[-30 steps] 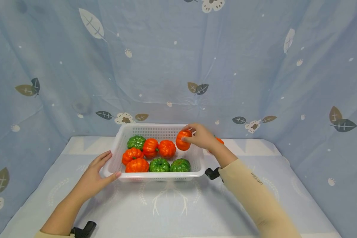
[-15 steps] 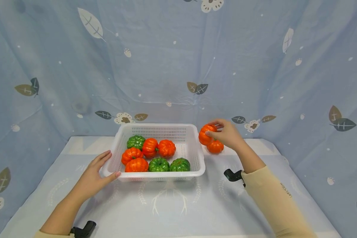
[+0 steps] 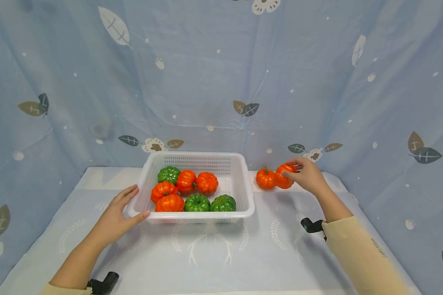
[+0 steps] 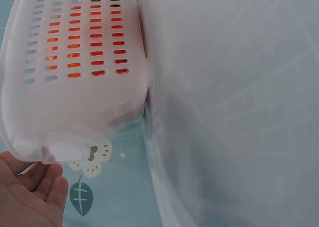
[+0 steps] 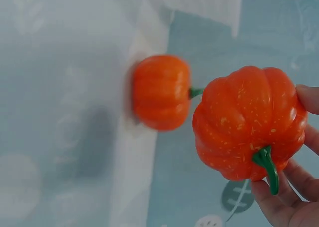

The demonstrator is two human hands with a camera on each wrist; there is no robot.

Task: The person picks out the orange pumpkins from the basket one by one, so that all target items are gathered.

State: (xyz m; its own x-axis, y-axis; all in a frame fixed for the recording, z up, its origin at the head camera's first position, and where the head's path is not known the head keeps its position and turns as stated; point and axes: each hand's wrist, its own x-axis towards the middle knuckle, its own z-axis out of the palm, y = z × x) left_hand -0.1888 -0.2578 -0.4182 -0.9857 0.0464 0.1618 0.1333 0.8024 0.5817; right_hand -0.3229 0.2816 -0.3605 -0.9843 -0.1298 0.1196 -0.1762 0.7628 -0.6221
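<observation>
My right hand point(image 3: 307, 177) pinches a small orange pumpkin point(image 3: 285, 176) between thumb and fingers. In the right wrist view this held pumpkin point(image 5: 251, 122) shows its green stem, pointing down. A second orange pumpkin point(image 3: 266, 179) stands upright on the table, just left of the held one. Extended fingers and thumb of my left hand point(image 3: 116, 217) rest at the left front corner of a white plastic basket point(image 3: 199, 215). In the basket lie several orange pumpkins point(image 3: 186, 182) and green pumpkins point(image 3: 197, 203), mostly at the left and front.
A table point(image 3: 206, 262) with a pale patterned cover carries the basket and the pumpkin. Behind it and at both sides hangs a blue curtain point(image 3: 192, 82) printed with leaves and flowers. A black device point(image 3: 311, 225) is strapped to the right wrist.
My right hand has carried the orange pumpkin from above the basket's right end to the right, past the pumpkin on the table. My left hand has stayed at the basket corner.
</observation>
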